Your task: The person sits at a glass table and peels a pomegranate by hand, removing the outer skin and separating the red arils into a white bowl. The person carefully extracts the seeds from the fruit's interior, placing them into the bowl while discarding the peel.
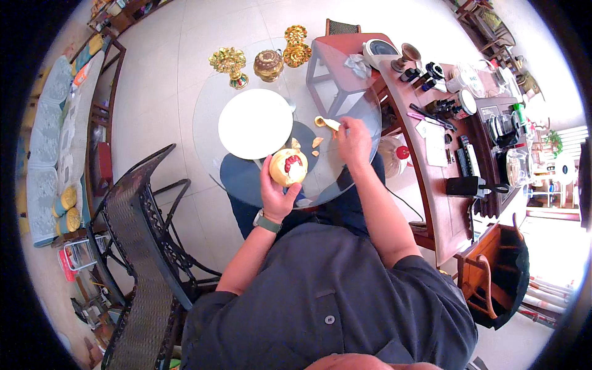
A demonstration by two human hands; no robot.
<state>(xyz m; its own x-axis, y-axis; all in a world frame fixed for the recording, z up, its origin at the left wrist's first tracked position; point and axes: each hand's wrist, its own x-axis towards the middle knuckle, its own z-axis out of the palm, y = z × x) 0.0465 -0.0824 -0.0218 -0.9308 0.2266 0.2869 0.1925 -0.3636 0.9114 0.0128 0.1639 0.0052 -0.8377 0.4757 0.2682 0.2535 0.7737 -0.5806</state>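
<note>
My left hand (276,196) holds a partly peeled pomegranate (283,175) with red seeds showing at its top, over the near part of a round glass table (208,152). To the right, my right hand (355,141) has its fingers closed at a piece of pale peel (328,123); whether it grips the peel or only touches it, I cannot tell. Small peel pieces (317,141) lie on the glass between the hands. Beyond my left hand is a round white plate (255,124).
Two gold ornamental stands (228,61) (297,48) and a lidded gold pot (268,65) stand at the table's far side. A crumpled tissue (358,65) is at the far right. A wooden desk (418,152) with jars and bottles is on the right, a woven chair (134,222) on the left.
</note>
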